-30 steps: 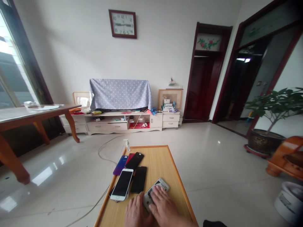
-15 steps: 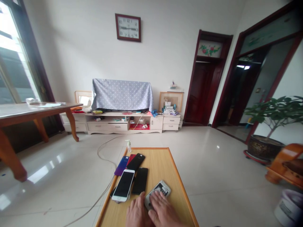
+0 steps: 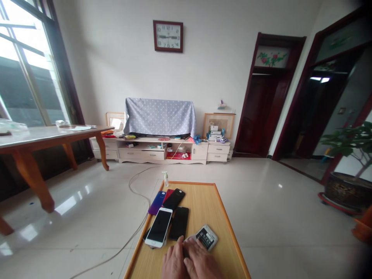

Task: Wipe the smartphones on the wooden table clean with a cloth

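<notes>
My left hand (image 3: 174, 261) and my right hand (image 3: 199, 262) lie side by side at the near end of a bamboo board with an orange edge (image 3: 203, 203). Under my right fingers is a smartphone with its back open (image 3: 205, 237), its internal parts showing and its lower end hidden. My left fingers reach that hidden end. To the left sit a white-framed phone (image 3: 159, 227) propped on other devices, a black phone (image 3: 178, 223), a black phone (image 3: 173, 199) overlapping a red phone (image 3: 167, 195), and a blue-violet phone (image 3: 156, 203).
A pump bottle (image 3: 165, 179) stands on the tiled floor beyond the board. A pale cable (image 3: 130, 240) runs across the floor at its left. Farther off are a wooden table (image 3: 43, 141), a white cabinet (image 3: 159, 155) and a potted plant (image 3: 347, 190).
My view has swung, shifting the room to the right in the picture. My hands have slid nearer me, uncovering more of the opened phone.
</notes>
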{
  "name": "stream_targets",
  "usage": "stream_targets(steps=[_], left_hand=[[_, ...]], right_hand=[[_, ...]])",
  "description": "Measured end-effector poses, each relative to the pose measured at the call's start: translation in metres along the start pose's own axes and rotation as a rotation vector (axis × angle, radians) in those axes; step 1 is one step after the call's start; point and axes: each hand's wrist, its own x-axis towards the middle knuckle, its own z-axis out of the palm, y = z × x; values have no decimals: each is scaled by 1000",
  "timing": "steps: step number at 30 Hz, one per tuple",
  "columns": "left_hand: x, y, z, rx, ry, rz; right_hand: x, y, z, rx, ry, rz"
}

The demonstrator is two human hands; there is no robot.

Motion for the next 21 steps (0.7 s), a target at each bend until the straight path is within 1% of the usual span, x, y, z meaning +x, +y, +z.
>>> stream_targets(steps=[1,2,5,7,8,10,13,15,16,17,19,21], left_hand=[[0,0,0,-3,-3,5],[0,1,-1,-1,-11,12],[-1,8,-6,28,-19,13],[-1,12,-7,51,-19,5],[0,13,-7,63,-16,-4],[0,14,-7,78,-23,-22],[2,12,-7,79,-73,-43],[2,11,-9,72,-107,-50],[2,12,-11,65,-119,-49],[2,12,-13,55,-129,-43],[1,15,-16,38,-129,-36],[0,19,-18,37,-113,-41]], right_hand=[[2,1,-1,-9,13,17],[5,5,-4,-30,43,67],[11,27,-19,-103,149,245],[11,40,-24,-125,185,302],[9,44,-22,-133,189,307],[1,43,-10,-148,179,277],[-14,33,12,-131,92,102],[-22,27,17,-110,24,0],[-24,26,14,-111,13,-7],[-26,27,8,-121,27,24],[-28,32,-7,-159,99,154],[-29,40,-15,-198,170,275]])
